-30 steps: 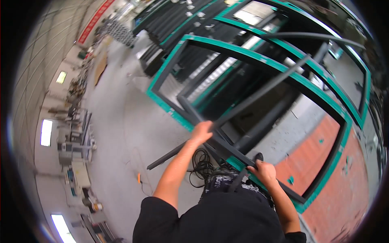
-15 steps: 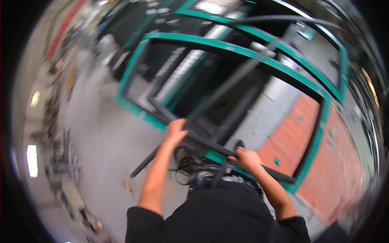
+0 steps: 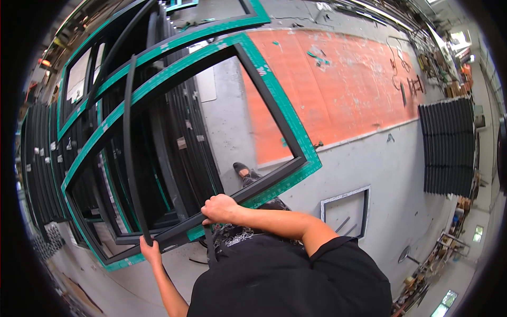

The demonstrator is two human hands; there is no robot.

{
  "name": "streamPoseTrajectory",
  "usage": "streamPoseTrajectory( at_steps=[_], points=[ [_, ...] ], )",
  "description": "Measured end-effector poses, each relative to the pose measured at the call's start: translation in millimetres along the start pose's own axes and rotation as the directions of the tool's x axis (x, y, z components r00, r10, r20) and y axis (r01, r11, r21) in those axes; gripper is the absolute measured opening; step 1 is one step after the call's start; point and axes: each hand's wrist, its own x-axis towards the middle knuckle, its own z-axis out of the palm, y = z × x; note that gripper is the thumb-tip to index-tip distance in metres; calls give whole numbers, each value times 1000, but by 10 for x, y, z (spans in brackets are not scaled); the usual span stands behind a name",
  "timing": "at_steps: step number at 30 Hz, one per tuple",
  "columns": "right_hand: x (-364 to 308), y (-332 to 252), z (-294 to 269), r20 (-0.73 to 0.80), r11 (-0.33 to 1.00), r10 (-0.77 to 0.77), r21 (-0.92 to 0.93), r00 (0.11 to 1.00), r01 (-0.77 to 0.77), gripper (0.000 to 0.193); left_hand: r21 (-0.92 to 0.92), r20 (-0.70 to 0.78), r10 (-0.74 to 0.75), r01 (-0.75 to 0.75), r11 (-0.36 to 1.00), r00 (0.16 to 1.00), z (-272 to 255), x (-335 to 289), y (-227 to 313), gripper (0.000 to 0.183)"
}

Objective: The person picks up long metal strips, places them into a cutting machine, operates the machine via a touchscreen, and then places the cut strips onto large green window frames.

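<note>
The right grip (image 3: 221, 208) clasps the lower rail of a dark window frame (image 3: 274, 108) edged with green tape. Left of it, the left grip (image 3: 149, 249) holds a long black strip (image 3: 128, 148) rising across the frame. Beyond the frame lies an orange floor patch (image 3: 343, 84).

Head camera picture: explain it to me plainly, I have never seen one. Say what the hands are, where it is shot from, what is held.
There is no machine here: a person wears a wide fisheye camera on the head, looking down, so straight edges bend. The right hand grips the lower bar of a large dark window frame with green-taped edges. The left hand holds a long black strip that rises beside the frame. More frames lean behind. Below lie a grey concrete floor, an orange floor patch, a small grey frame and a stack of dark bars. One shoe shows through the frame.
</note>
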Motion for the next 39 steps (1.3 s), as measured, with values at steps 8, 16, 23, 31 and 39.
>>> streamPoseTrajectory(
  at_steps=[8, 16, 23, 31, 39],
  points=[
    [-29, 77, -70, 35, 992, -8, 125, 999, 3, 43, 101, -45, -64, 69, 993, 997, 4, -12, -81, 17],
    [-634, 710, -570, 83, 982, 141, 111, 986, -150, 50, 251, -57, -192, 200, 947, 980, -26, -15, 108, 23],
    [-673, 681, -443, -80, 998, 56, 17, 995, -55, 44, 213, -74, -255, 265, 940, 964, -19, -59, -54, 30],
    [-589, 676, -468, -74, 999, 32, 42, 997, -29, 43, 274, -129, -230, 258, 927, 965, -61, -90, -30, 33],
    [-640, 678, -583, -13, 999, 33, -2, 999, -33, 42, 265, -248, -132, 199, 943, 960, 198, -102, 381, 31]
  ],
)
